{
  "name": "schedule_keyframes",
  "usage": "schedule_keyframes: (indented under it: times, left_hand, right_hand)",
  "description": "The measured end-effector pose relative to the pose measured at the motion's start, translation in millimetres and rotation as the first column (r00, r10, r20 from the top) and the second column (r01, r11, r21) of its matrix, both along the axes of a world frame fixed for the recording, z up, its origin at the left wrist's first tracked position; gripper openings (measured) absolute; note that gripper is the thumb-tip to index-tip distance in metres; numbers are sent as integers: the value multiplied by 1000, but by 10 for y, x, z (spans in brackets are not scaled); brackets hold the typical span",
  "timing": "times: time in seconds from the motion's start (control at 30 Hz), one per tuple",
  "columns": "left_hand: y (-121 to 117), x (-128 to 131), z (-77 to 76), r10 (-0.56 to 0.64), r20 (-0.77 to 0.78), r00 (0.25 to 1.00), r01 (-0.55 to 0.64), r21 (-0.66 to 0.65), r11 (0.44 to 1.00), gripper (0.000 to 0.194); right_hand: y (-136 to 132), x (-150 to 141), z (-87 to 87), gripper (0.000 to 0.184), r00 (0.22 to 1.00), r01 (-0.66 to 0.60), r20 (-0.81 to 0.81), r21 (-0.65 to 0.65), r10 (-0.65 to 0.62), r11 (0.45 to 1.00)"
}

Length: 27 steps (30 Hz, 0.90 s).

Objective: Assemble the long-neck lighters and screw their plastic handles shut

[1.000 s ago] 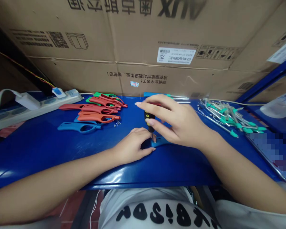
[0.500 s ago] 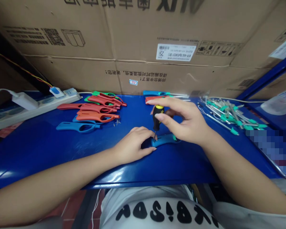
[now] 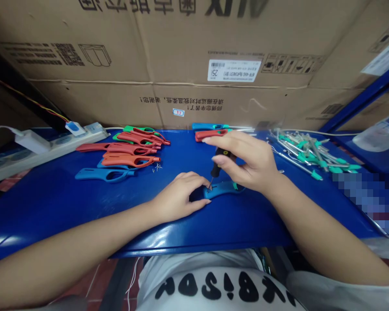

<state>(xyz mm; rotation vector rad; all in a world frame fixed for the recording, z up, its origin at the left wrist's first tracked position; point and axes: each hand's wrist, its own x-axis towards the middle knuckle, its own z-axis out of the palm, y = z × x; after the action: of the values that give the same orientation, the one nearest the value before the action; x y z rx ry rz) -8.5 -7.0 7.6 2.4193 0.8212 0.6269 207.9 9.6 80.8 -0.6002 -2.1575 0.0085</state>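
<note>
Holding the screwdriver (image 3: 215, 171) aslant, right hand (image 3: 254, 162)'s grip is closed; left hand (image 3: 178, 196)'s lightly pinching the blue casing (image 3: 226, 188) by its tip.

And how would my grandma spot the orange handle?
Find the big cardboard box, then the blue table in front. On the left, near the white power strip, lie coloured handles. The orange handle is the only orange one, between a red handle and blue ones.

blue tabletop (image 3: 253, 224): coloured handles (image 3: 126, 149), green-tipped rods (image 3: 317, 175), power strip (image 3: 56, 149)
</note>
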Motion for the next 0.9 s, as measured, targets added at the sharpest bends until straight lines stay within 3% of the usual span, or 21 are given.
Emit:
schedule_keyframes:
  times: [0.13,0.33,0.5,0.67,0.83,0.9]
  left_hand:
    - [4,2,2,-6,-4,1000,6,-1,1000,27]
    - [4,-5,9,-7,-1,1000,7,4,1000,26]
    - [7,-3,10,-12,-15,1000,12,0,1000,27]
    - [12,-7,2,-14,-9,1000,14,3,1000,27]
    - [15,-7,4,-10,-17,1000,10,5,1000,26]
    - [14,-7,-1,-9,-16,1000,9,11,1000,27]
  right_hand:
    - [12,-9,-10,41,997,-63,40,-112,68,992]
    - [13,17,-40,29,1000,10,-24,35,-10,999]
    - [-9,-12,-35,35,997,-78,-21,-169,76,983]
    - [-1,7,-34,29,998,52,-34,12,-51,999]
    - [-45,7,26,37,997,-56,-59,-104,51,993]
    - [-57,4,28,29,997,-35,-67,-61,31,998]
